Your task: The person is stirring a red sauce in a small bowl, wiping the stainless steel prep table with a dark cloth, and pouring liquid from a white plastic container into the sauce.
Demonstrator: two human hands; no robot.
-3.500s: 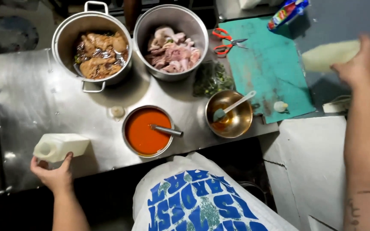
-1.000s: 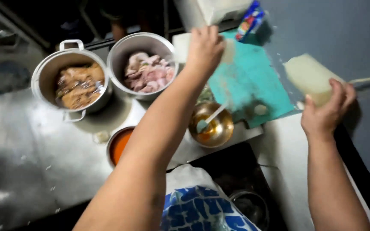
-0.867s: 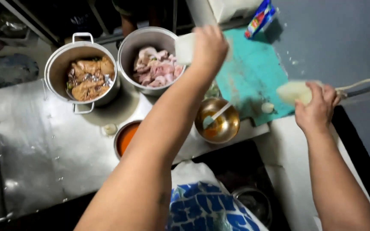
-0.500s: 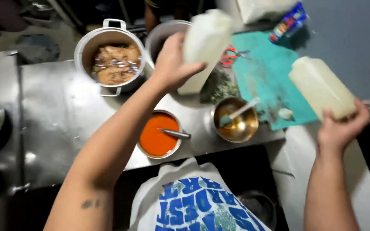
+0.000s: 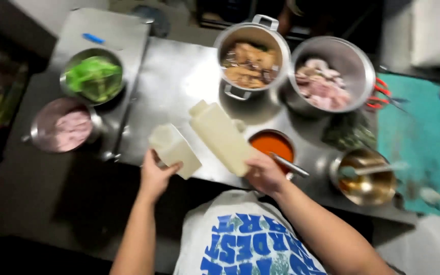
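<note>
Hands point(image 5: 156, 175) with bottles point(image 5: 220, 136) over steel counter point(image 5: 179, 81)

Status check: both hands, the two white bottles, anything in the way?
Left hand grips small bottle. Right hand grips tall bottle. Red sauce bowl beside right hand.

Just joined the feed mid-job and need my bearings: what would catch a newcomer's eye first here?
Two pale plastic bottles held over the near edge of the steel counter: the shorter bottle in the left hand, the longer bottle in the right hand. Beside the right hand sits a bowl of orange-red sauce. Behind stand two large pots of meat, with a bowl of greens far left.
</note>
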